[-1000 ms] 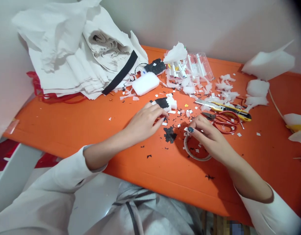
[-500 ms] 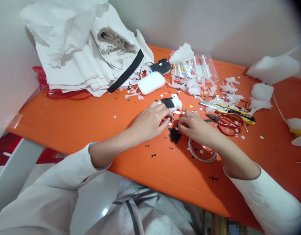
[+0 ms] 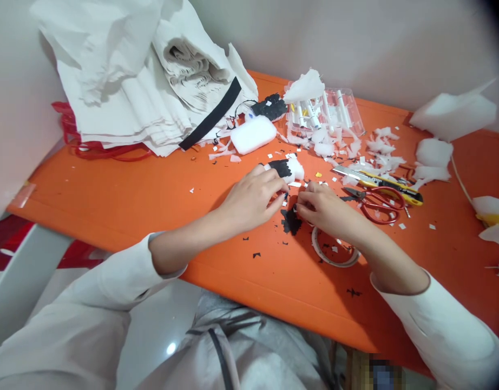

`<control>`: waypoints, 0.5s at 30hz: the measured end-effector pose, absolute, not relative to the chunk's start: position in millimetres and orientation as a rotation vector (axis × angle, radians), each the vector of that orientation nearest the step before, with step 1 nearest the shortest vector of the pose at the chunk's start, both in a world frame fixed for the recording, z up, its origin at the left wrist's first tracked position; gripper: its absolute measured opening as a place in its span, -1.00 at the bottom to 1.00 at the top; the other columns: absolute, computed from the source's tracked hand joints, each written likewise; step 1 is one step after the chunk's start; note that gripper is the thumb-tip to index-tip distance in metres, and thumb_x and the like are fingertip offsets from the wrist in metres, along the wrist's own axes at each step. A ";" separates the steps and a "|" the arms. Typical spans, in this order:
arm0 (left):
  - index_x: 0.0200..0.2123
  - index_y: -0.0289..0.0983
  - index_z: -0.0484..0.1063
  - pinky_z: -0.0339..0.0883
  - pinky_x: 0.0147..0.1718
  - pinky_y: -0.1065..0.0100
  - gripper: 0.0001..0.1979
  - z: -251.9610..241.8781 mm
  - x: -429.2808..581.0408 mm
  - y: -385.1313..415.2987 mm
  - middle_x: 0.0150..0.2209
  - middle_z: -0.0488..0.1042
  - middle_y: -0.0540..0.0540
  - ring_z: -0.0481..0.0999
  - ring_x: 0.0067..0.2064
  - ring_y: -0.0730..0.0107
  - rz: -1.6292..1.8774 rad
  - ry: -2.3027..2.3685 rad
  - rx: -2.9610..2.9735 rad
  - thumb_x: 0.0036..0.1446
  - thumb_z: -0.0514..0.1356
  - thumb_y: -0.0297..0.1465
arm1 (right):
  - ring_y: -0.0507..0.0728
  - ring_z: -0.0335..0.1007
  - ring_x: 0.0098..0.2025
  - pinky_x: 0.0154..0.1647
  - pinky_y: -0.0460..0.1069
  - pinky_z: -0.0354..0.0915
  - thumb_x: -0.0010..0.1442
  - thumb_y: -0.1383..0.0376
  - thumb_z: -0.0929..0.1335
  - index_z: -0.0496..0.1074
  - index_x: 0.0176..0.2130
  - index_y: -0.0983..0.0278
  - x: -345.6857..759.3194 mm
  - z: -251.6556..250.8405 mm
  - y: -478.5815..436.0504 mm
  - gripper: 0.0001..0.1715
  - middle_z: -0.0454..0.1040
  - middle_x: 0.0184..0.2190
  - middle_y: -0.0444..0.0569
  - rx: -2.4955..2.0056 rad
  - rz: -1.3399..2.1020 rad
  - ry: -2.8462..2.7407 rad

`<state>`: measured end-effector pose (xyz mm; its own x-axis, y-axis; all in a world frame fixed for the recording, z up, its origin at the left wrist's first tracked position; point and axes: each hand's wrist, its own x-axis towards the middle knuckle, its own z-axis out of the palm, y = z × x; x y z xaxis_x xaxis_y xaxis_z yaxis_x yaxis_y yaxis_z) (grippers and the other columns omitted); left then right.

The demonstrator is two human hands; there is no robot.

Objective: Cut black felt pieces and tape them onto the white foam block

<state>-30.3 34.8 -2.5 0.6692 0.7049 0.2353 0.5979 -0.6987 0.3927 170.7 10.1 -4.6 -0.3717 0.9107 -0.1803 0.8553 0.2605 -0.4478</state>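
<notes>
My left hand is closed, thumb and fingers bent together, with a tiny dark bit at the fingertips that is too small to name. Opposite it, a short gap away, my right hand has its fingers curled in. Whatever the right fingers hold is hidden. A ragged black piece lies on the table just below the right fingertips. Behind the left hand sits a white foam piece partly covered with black scraps. A roll of tape lies flat, partly under my right forearm.
Red-handled scissors and a yellow utility knife lie right of my right hand. Farther back are a white foam block, a clear box of markers, a black strip and stacked whitish sheets. Scraps litter the orange table.
Both hands stay almost in the same place, with only slight finger movement. The view has shifted a little.
</notes>
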 end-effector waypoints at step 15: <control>-0.22 -0.25 0.52 0.26 -0.10 0.36 -0.85 -1.0 -22.0 23.5 -0.22 0.54 -0.03 0.47 -0.17 0.38 0.350 0.640 2.080 0.23 0.14 -0.41 | 0.18 0.09 -0.20 -0.17 0.07 0.14 0.28 0.37 0.20 0.23 -0.35 0.24 188.3 20.4 -33.6 -0.86 0.21 -0.29 -0.02 -1.435 0.732 -2.415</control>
